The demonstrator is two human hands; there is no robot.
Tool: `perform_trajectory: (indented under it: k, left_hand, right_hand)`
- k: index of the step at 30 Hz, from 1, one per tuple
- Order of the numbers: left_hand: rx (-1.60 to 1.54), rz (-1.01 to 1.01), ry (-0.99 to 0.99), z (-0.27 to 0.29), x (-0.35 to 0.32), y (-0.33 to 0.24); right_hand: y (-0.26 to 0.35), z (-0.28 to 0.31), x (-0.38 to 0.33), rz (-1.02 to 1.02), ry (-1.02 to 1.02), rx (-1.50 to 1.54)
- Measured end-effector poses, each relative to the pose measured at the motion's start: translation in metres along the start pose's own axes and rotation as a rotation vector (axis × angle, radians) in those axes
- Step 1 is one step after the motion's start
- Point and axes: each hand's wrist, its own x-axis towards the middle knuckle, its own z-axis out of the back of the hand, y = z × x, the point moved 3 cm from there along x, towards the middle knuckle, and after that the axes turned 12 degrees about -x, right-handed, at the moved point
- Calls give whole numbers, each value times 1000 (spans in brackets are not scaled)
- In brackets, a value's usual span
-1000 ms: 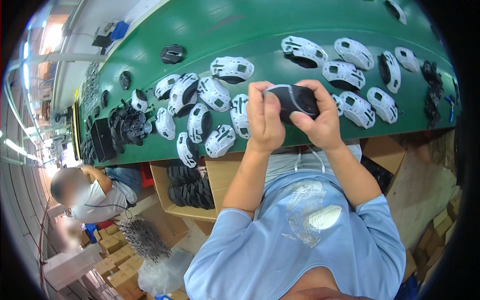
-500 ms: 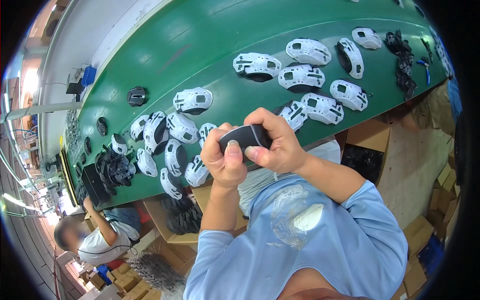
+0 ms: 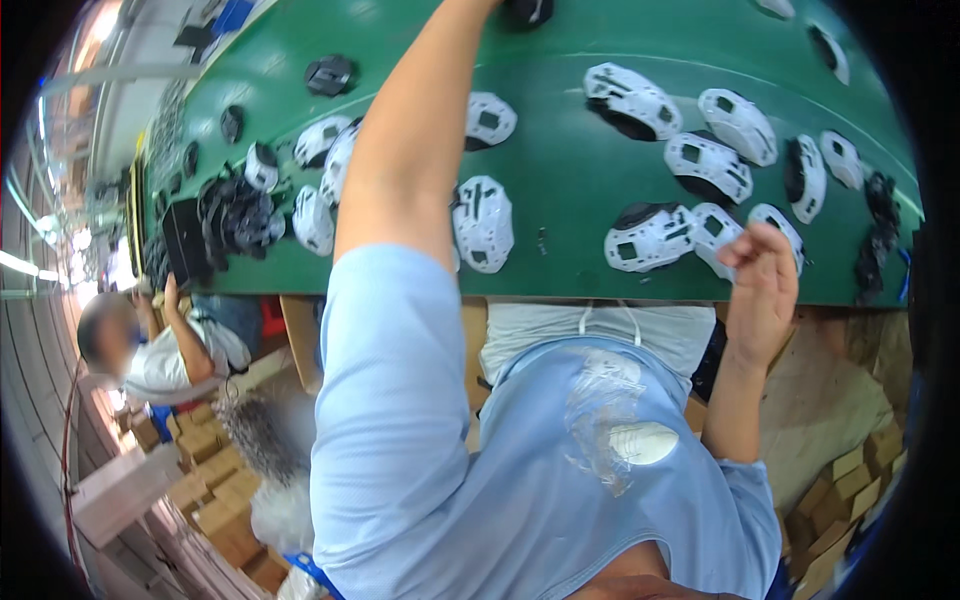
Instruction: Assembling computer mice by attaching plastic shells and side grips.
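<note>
My left arm (image 3: 410,150) stretches up across the green table, and its hand passes beyond the top edge. By the wrist, a smooth black rounded shell (image 3: 528,12), partly cut off, rests on the table. Over the near table edge my right hand (image 3: 762,295) is raised with fingers loosely bent and thumb apart; nothing shows in it. Just behind its fingers lie a white curved shell (image 3: 778,222) with cutouts and another white shell (image 3: 713,238); whether the hand touches either I cannot tell. More white shells with black parts, such as one white shell (image 3: 484,225), lie nearby.
A black ridged piece (image 3: 330,75) lies at the far left. Dark parts are heaped (image 3: 235,215) beside a black box (image 3: 187,242). At the right are black parts (image 3: 876,235). A co-worker (image 3: 180,345) sits at the left; cardboard boxes (image 3: 225,510) stand on the floor.
My hands have parted. The left arm has reached far forward, and the black rounded shell both hands held is no longer between them. My right hand has moved right. The view has shifted.
</note>
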Motion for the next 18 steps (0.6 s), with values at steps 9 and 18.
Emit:
perform_trajectory:
  k: [9, 18]
  left_hand:
    - [205, -572, 184, 74, -165, -69]
    - [152, -446, 436, -38, -341, -89]
  right_hand:
    - [6, 26, -2, 136, -55, -231]
    - [27, 44, 26, 287, -156, 108]
